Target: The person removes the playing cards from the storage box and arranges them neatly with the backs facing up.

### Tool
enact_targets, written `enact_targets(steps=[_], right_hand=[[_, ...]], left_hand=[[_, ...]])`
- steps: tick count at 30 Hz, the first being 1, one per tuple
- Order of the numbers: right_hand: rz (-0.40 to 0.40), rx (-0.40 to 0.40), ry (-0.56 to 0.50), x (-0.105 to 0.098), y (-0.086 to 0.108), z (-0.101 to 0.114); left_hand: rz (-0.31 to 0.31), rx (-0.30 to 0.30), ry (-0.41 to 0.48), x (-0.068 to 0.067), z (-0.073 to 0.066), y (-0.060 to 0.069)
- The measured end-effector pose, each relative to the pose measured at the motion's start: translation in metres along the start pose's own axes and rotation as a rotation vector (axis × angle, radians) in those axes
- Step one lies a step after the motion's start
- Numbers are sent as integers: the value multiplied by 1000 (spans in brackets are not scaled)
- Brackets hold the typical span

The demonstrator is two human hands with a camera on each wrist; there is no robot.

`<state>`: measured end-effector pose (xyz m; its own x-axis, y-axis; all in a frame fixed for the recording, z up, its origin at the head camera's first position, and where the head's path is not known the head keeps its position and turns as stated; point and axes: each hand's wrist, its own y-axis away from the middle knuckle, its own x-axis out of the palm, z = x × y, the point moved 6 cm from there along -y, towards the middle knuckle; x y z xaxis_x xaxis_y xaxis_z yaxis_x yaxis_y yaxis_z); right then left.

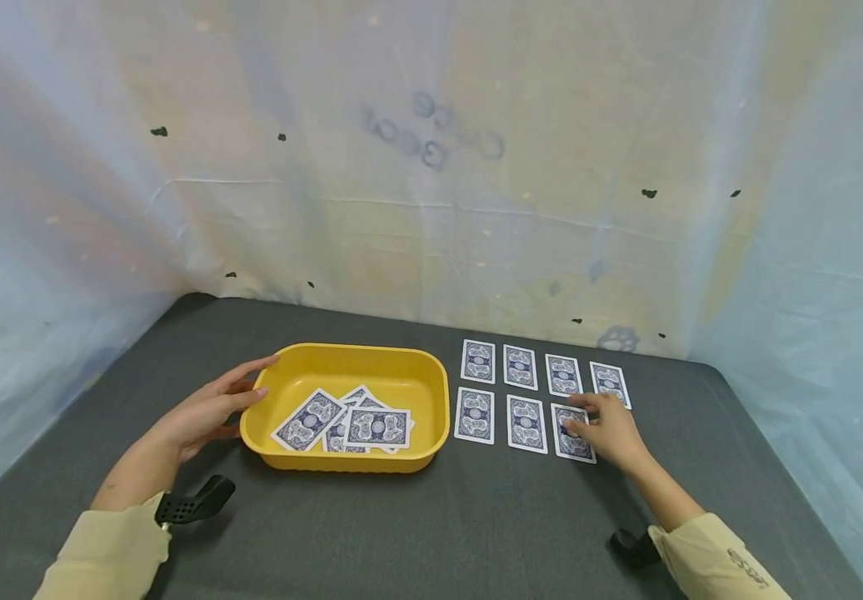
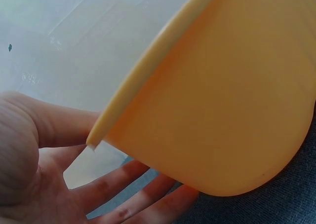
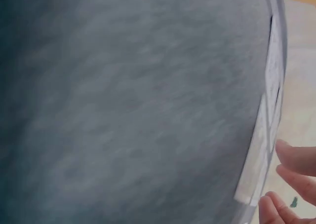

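Observation:
My left hand (image 1: 210,412) holds the left end of a yellow plastic basin (image 1: 356,467). In the left wrist view, the thumb lies at the basin's rim (image 2: 148,66) and the other fingers touch the outer wall from below. Several playing cards (image 1: 379,427) with blue patterned backs lie overlapping inside it. To the right, my right hand (image 1: 611,429) hovers over the rightmost front-row playing card (image 1: 572,446), thumb and fingers bent and apart. In the right wrist view, the fingertips (image 3: 291,155) are beside the cards' edges; contact cannot be made out.
Two front-row cards, (image 1: 474,415) the left one and a middle card (image 1: 526,423), lie face down. A back row of several cards runs behind, ending in a right-end card (image 1: 610,383). All are on a dark grey table (image 1: 431,533), with a pale curtain (image 1: 431,233) behind it.

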<state>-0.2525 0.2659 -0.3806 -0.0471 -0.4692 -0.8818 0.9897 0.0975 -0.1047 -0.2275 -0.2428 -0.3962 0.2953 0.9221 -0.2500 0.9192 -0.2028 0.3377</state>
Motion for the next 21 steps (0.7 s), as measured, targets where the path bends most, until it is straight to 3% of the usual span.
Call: enact_targets(steps=[7,21], right_hand=[[-44,-9,-117,-3,-6,17],[-39,-60,-309,3,-20,69]], left_hand=[[3,3,-6,-1,1,-1],[4,3,-5,-1,1,-1]])
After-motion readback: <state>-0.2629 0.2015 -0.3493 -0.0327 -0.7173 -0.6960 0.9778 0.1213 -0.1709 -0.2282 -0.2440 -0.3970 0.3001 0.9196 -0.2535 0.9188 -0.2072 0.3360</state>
